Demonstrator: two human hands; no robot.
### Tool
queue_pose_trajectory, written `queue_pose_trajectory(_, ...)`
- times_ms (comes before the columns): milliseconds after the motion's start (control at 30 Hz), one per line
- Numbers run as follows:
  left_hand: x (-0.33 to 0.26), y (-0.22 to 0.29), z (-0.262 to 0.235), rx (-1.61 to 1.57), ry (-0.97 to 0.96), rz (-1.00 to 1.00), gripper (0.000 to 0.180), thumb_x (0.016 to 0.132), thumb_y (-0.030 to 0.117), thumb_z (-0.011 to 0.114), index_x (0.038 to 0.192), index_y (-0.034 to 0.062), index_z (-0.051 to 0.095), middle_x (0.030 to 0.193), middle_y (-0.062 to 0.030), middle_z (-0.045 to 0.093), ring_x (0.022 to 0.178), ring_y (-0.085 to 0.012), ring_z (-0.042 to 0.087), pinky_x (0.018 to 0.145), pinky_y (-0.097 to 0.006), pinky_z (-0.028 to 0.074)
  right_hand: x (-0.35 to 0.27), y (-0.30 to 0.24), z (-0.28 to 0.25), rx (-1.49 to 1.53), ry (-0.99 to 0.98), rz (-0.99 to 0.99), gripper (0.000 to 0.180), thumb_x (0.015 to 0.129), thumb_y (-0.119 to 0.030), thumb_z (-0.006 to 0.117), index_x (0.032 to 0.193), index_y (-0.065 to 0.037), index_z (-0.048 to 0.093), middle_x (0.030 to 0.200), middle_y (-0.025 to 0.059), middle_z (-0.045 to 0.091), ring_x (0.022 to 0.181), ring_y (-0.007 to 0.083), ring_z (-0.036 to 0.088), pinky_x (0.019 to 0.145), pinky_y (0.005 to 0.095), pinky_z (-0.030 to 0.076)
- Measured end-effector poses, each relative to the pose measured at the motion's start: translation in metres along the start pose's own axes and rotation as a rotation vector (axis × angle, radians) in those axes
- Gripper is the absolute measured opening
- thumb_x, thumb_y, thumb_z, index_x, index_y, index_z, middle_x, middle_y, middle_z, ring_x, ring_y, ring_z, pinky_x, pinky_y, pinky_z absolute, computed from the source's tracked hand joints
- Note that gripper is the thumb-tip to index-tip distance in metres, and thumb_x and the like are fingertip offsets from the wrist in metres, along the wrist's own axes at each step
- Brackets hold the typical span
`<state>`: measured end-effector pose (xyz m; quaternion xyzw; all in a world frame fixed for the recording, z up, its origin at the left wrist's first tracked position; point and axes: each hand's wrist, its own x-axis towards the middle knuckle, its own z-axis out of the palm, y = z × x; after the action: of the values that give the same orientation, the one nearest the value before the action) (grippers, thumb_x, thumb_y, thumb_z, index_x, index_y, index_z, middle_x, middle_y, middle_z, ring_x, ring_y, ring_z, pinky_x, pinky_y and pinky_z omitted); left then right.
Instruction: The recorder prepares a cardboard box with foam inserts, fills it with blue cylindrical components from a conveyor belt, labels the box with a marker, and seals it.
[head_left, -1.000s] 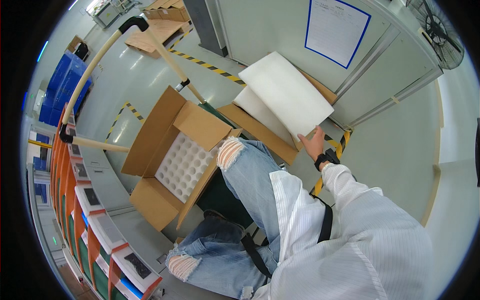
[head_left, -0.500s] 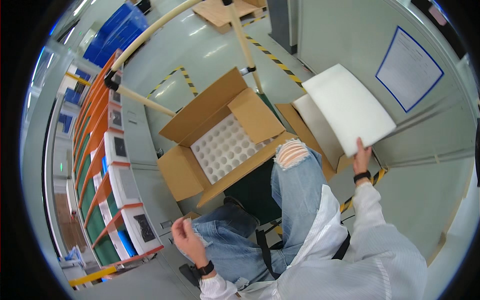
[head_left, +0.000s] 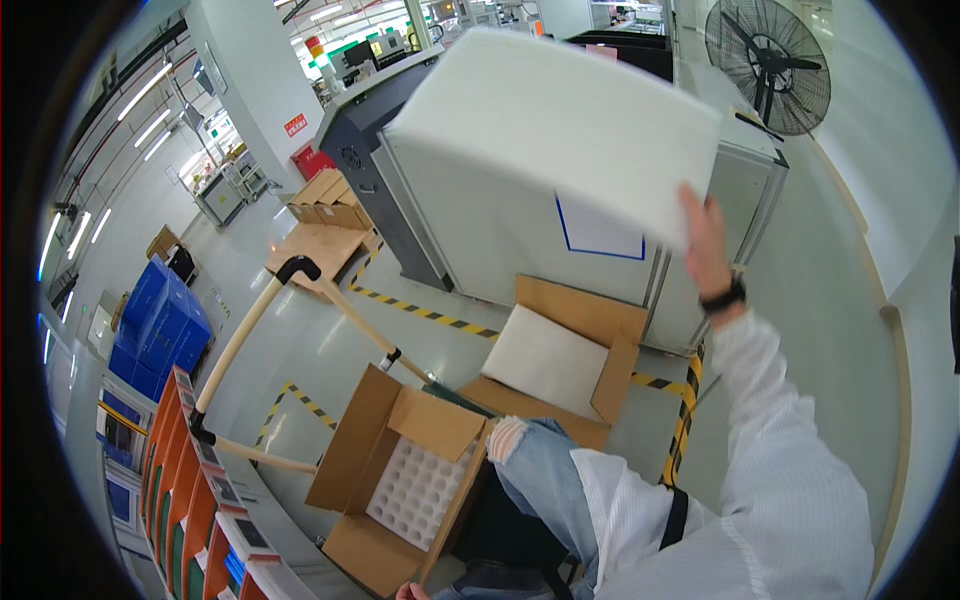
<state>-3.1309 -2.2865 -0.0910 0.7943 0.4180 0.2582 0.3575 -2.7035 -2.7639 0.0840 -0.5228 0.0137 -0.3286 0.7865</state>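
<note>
**Foam sheet lifted high in our right hand**

From the head view, our right hand (head_left: 705,245) is raised well above our lap, fingers closed on the edge of a large white rectangular foam sheet (head_left: 550,130), which tilts up and away to the left of that hand. It looks blurred at its edges, so we cannot tell its exact thickness.

Far below the hand, on the floor, sits an open brown cardboard box holding another white foam pad (head_left: 560,360). Below and further left of the hand stands a second open brown cardboard box with a white moulded tray of round cells (head_left: 415,490).

Our left hand (head_left: 408,592) barely shows at the lower edge, beside that second box; we cannot tell whether it is clenched or loose, or whether it holds anything.

We judge the step in hand to be carrying the sheet clear of its stack. The next move would call for lowering it level and square to whichever box opening receives it, likely with both hands steadying.
</note>
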Motion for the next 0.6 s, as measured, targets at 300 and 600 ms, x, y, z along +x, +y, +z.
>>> queue_pose_trajectory(300,0.006,-0.022,0.006,-0.315,0.032,-0.087,0.016,0.094,0.011,0.056,0.103,-0.0019,0.056,0.096,-0.0069,0.058,0.088,-0.0147,0.056,0.079,-0.027,0.046,0.119,0.015,-0.030,-0.371,0.226,-0.318,0.036,0.088,-0.019,0.067,0.108,0.007,0.053,0.104,0.0103,0.059,0.089,0.0159,0.058,0.074,0.0299,0.049)
queue_pose_trajectory(600,-0.007,-0.032,-0.003,-0.153,0.031,-0.153,0.016,0.095,0.011,0.055,0.103,-0.0022,0.055,0.094,-0.0061,0.058,0.084,-0.0125,0.055,0.077,-0.025,0.045,-0.204,0.355,-0.078,-1.358,-1.163,0.098,0.059,0.084,-0.032,0.066,0.127,0.005,0.048,0.124,0.0190,0.056,0.118,0.0321,0.053,0.099,0.0397,0.041)
